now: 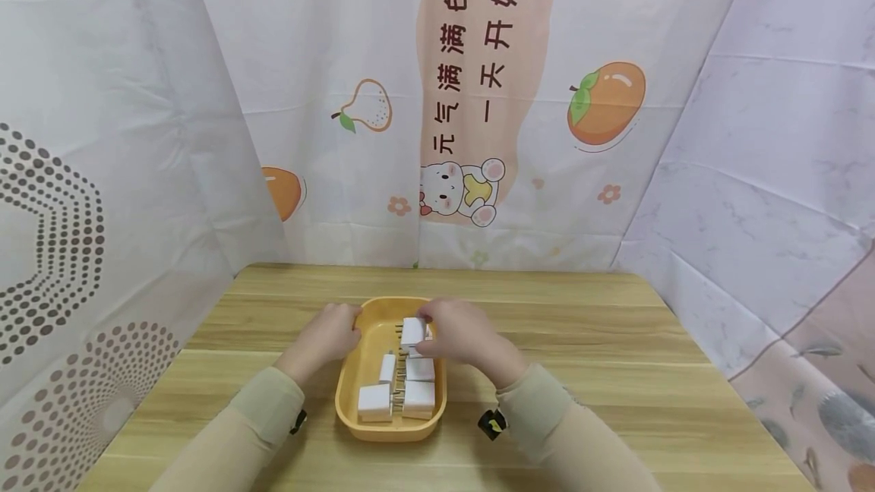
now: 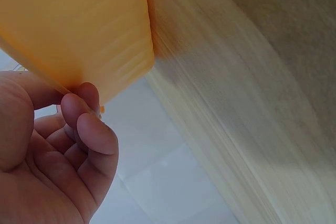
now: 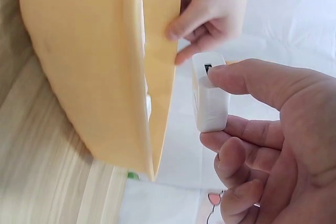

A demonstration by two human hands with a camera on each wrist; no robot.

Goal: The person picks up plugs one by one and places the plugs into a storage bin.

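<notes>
A yellow plastic tray (image 1: pixel 347 401) sits on the wooden table, holding several white chargers (image 1: pixel 374 402) with metal prongs. With thumb and fingers my left hand (image 1: pixel 330 334) pinches the tray's left rim; the left wrist view shows this hand (image 2: pixel 63 150) with the thin rim between its fingertips. Above the tray's right side, my right hand (image 1: pixel 465 331) holds one white charger (image 1: pixel 413 331), its prongs facing left. In the right wrist view, that charger (image 3: pixel 211 98) shows a dark USB port beside the thumb, gripped between thumb and fingers of the right hand (image 3: pixel 283 129).
The wooden table (image 1: pixel 581 340) extends on both sides of the tray. A printed curtain (image 1: pixel 328 165) hangs behind its far edge, with further curtains at left (image 1: pixel 157 135) and right (image 1: pixel 772 173). Dark wrist straps (image 1: pixel 492 424) show below the sleeves.
</notes>
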